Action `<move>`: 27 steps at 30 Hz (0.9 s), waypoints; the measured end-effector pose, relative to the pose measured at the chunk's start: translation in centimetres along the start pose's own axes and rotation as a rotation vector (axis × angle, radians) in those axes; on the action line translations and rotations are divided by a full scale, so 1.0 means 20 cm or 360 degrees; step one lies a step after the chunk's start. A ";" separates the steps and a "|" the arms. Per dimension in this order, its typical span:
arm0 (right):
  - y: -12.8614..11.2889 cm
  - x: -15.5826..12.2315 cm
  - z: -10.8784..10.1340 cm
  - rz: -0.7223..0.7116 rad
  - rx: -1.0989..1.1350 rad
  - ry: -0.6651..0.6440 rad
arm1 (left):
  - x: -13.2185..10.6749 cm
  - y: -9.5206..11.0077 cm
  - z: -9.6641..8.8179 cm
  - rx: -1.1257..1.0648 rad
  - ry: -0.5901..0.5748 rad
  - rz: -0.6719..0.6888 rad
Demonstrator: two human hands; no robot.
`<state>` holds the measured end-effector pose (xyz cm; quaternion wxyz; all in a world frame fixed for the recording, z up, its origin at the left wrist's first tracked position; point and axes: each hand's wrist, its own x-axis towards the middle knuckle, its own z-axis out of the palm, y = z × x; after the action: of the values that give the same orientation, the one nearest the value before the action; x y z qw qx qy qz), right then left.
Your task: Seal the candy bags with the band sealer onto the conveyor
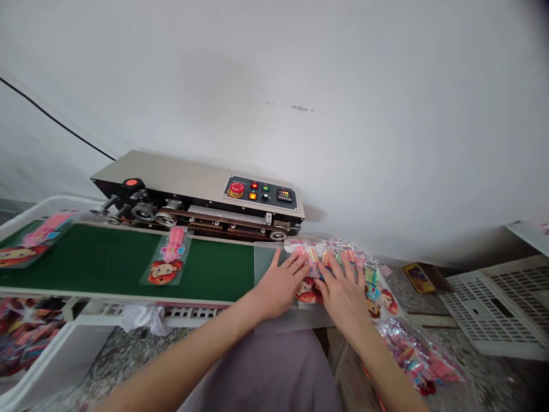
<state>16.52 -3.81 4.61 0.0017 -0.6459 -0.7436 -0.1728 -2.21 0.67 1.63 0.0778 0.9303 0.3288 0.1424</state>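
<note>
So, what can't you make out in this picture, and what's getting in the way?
All in the head view:
Packets at the belt's right end: partly covered by the left hand and right hand, so I can't count them.
Display: digits too small and blurred to read surely.
Leftmost packet on the green belt: cut off by the left edge.
Black cable: leaves past the left edge, so its far end is unseen.
</note>
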 end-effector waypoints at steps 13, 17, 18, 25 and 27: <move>-0.21 0.03 0.01 -0.0051 0.0302 -0.0062 | -0.18 -0.18 -0.16 0.0039 -0.0026 -0.0231; -0.22 0.05 -0.01 -0.0029 0.0327 -0.0039 | -0.10 -0.09 -0.19 0.0103 -0.0055 -0.0354; -0.21 0.06 -0.02 -0.0019 0.0316 -0.0027 | -0.07 -0.05 -0.17 0.0084 -0.0050 -0.0299; -0.07 0.04 -0.01 0.0082 0.0079 -0.0020 | 0.01 0.04 0.05 0.0099 0.0066 -0.0238; -0.05 0.04 0.00 0.0045 0.0073 -0.0027 | -0.03 -0.02 0.06 0.0154 0.0085 -0.0219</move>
<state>15.37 -3.21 4.49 0.0126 -0.6575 -0.7382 -0.1503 -2.50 0.55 0.24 0.0335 0.9041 0.4003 0.1455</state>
